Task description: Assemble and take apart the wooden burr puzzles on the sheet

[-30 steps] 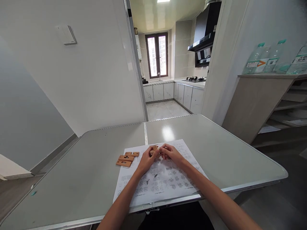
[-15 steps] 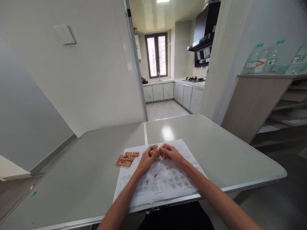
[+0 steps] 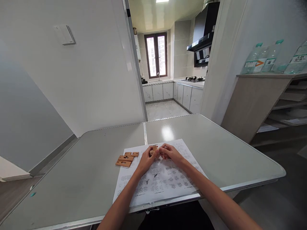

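Note:
Between my two hands, above the printed sheet point(image 3: 168, 188), is a small wooden puzzle piece point(image 3: 154, 148), partly covered by fingers. My left hand point(image 3: 148, 158) is closed around it. My right hand point(image 3: 170, 153) meets it from the right, its fingertips pinched together; what they grip, if anything, is hidden. To the left lie three flat wooden puzzle pieces with cut-out slots: a front one point(image 3: 123, 163), a middle one point(image 3: 126, 158) and a back one point(image 3: 131, 154). They rest close together at the sheet's left edge, partly on the table.
The grey table point(image 3: 76, 179) has a metal rim and a seam across its middle. A small green bit point(image 3: 33, 194) lies near its left edge. Plastic bottles point(image 3: 271, 59) stand on a shelf unit point(image 3: 261, 99) at the right. A kitchen lies beyond the doorway.

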### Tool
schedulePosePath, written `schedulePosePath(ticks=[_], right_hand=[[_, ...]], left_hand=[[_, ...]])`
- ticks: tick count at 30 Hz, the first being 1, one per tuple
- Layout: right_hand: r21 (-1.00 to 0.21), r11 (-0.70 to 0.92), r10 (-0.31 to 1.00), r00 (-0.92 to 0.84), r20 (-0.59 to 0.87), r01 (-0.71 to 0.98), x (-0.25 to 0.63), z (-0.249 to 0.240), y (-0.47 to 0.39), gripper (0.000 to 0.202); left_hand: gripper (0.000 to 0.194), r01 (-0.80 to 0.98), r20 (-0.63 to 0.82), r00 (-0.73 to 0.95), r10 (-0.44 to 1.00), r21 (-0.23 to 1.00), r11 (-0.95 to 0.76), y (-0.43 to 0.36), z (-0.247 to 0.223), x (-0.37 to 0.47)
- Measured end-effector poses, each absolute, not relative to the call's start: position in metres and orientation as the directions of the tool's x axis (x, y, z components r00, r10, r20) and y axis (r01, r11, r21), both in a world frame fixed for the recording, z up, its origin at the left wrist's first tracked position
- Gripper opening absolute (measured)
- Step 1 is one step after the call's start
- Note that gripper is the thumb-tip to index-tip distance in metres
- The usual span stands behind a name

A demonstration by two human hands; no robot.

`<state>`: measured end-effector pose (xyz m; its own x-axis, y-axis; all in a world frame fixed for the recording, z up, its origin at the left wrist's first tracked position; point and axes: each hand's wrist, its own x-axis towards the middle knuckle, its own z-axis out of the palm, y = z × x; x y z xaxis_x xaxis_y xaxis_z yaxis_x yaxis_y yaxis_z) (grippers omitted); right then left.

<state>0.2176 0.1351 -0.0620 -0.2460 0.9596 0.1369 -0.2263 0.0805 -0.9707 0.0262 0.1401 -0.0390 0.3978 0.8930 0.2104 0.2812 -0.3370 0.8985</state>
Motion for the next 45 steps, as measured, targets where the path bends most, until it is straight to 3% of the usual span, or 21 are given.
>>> schedulePosePath(ticks=[45], right_hand=[[-0.972,0.068,0.972,-0.206,0.116,-0.226,0.2162,-0.0621,0.1362,0.041]], left_hand=[[0.051,0.199,0.215,0.384,0.898,0.93,-0.308,0.1425,-0.0445,0.0257]])
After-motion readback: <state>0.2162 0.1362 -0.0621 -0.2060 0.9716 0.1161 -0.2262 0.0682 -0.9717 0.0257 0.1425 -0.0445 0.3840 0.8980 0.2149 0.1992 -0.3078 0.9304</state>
